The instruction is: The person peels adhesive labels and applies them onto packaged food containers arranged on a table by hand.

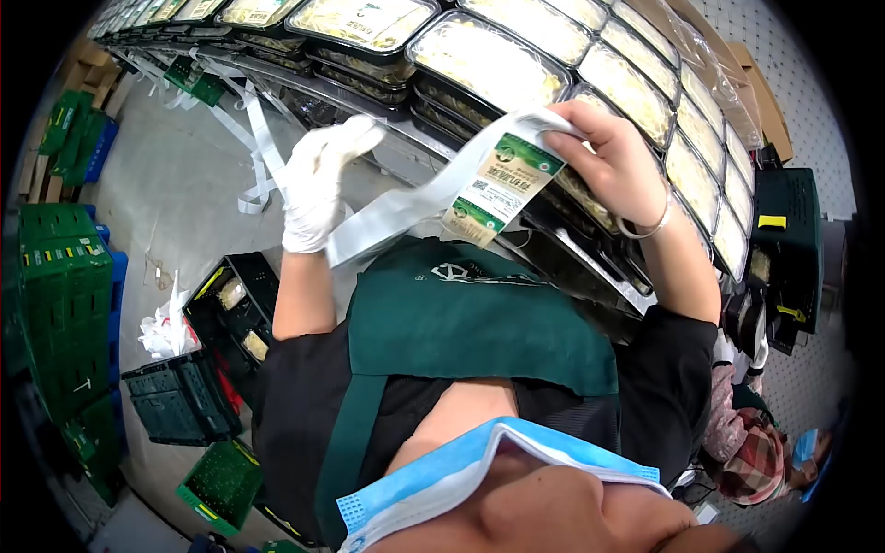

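My right hand [613,161], bare with a bracelet at the wrist, pinches a pale strip of label backing [406,214] between thumb and fingers. A green and cream printed label [505,189] hangs from the strip just below those fingers. The strip slants down to the left and its lower end lies near my left wrist. My left hand [318,180], in a white glove, is raised with its fingers stretched out and apart from the label. Black trays with clear lids [489,69], filled with pale food, stand stacked in rows just beyond both hands.
Loose white strips [253,152] hang off the table's left side. Green crates [64,276] are stacked at far left; a dark crate [180,396] and a green crate [221,484] sit on the floor. A cardboard box [761,101] stands at right. Another person [751,452] is at lower right.
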Demonstrator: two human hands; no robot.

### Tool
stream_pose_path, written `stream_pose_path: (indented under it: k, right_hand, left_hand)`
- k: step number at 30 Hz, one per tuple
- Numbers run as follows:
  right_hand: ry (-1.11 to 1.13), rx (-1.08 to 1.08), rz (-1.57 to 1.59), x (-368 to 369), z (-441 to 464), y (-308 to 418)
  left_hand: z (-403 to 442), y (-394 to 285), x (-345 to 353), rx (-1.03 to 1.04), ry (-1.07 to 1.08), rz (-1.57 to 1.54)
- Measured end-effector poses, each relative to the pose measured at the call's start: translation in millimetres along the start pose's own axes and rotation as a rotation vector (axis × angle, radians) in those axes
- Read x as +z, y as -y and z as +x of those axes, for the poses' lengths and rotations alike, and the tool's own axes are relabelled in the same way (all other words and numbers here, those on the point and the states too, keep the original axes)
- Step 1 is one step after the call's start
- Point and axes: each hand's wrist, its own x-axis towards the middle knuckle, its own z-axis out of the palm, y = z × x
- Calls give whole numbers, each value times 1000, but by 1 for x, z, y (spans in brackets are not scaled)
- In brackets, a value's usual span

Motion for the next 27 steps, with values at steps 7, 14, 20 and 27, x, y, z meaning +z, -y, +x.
stream_pose_path:
  k: [7,14,20,27]
  right_hand:
    - [-58,97,-33,31,-10,15]
    - [-90,151,-91,37,6,17]
    - [180,246,89,46,37,21]
    - [-28,209,4,63,44,21]
  left_hand:
    - [-1,-15,76,-47,271,6]
    - [-8,0,43,-212,298,6]
    - [22,-14,26,-111,255,141]
    - [45,-17,28,-220,386,-227]
